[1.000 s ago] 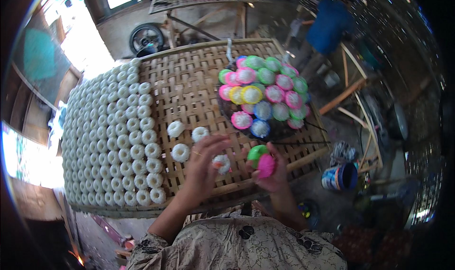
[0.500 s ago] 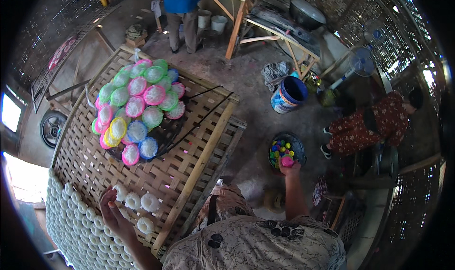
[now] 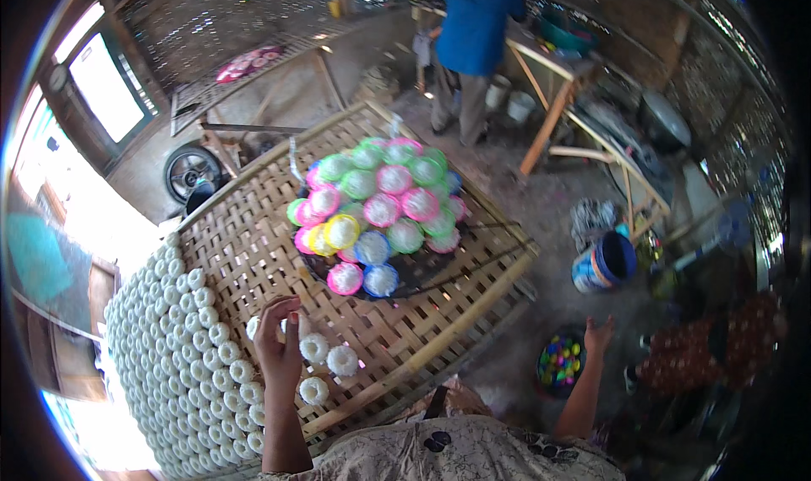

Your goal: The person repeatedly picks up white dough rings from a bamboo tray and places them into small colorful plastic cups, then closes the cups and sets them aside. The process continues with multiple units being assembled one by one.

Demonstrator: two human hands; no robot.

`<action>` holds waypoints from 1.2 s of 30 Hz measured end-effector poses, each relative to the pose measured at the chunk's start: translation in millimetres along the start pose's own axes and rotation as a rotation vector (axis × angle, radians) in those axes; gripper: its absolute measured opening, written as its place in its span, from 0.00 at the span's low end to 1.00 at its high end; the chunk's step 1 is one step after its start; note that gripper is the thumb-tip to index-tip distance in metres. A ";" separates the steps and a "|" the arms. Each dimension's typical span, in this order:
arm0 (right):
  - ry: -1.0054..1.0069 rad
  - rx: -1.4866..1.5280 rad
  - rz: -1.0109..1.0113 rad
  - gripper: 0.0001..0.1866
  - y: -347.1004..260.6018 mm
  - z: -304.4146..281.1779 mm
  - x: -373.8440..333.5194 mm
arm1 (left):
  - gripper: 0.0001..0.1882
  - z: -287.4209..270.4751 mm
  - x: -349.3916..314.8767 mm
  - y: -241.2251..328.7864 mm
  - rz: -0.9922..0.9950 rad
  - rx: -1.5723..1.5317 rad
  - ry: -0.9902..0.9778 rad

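My left hand is over the near left of the woven bamboo table, fingers bent and thumb apart, holding nothing I can see. Close around it lie a few loose white ring-shaped cakes, one of them a white ring just to its right. My right hand is at the right, fingers apart and empty, beside the upper edge of a dark basin of small coloured cups. Farther back on the table is a heap of pink, green, yellow and blue cups filled with something white, on a dark round tray.
Rows of white rings cover the table's left part. On the floor at right stands a blue bucket. A person in dark patterned clothing is beyond my right hand; another in a blue top stands at a far wooden bench.
The view has swung, so the table and heap sit farther right. My right hand no longer holds the pink cup and has opened. My left hand stays near the loose rings.
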State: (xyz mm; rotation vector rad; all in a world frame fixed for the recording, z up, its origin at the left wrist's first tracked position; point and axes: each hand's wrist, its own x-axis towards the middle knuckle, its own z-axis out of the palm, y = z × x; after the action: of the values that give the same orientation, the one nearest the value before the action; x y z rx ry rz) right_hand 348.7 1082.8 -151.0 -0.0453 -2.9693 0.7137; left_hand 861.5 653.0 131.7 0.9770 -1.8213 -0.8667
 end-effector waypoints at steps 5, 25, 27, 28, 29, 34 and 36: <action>-0.009 0.635 -0.643 0.25 -290.6 -80.2 -73.0 | 0.08 -7.3 -5.3 7.2 0.009 0.046 0.047; -0.561 0.340 -1.780 0.33 -563.2 -80.8 -302.8 | 0.11 -91.7 -131.9 -27.2 -0.240 -0.141 0.445; -0.848 0.466 -1.813 0.33 -557.6 -99.7 -326.9 | 0.17 -77.7 -119.4 -8.2 -0.318 -0.641 0.489; -1.035 0.512 -1.804 0.33 -551.7 -106.8 -339.7 | 0.20 -68.8 -109.5 0.6 -0.345 -0.897 0.485; -1.281 0.539 -1.767 0.32 -546.8 -115.2 -354.6 | 0.23 -61.9 -103.4 1.9 -0.423 -1.097 0.397; -1.662 0.325 -1.842 0.34 -537.2 -124.9 -405.7 | 0.30 -33.0 -87.3 -63.4 -0.460 -1.964 -0.137; -1.275 0.447 -2.027 0.33 -547.9 -113.5 -393.1 | 0.30 -39.3 -71.3 -70.7 -0.544 -1.848 -0.117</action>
State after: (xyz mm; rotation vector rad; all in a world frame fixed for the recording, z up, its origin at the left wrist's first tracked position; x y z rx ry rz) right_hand 745.9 626.8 168.2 3.3743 -1.2664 0.8521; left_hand 938.8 677.2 60.5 0.0819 -0.1818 -2.2223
